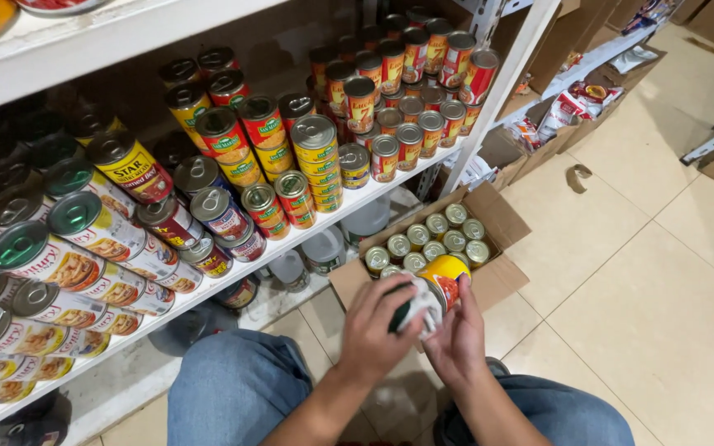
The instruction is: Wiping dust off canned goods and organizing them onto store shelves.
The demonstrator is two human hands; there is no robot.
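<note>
tiled floor [663, 272] fills the right of the frame, and a white shelf [233, 277] packed with stacked tins runs across the left and top. at lower centre both hands meet over the knees in jeans [233, 388]. the right hand [459, 339] grips a yellow-and-red can [444, 277] from the side; the left hand [373, 324] closes around a white cloth [423, 310] pressed against that can. just behind them sits an open box [502, 219] holding more cans [440, 235], lids up.
</note>
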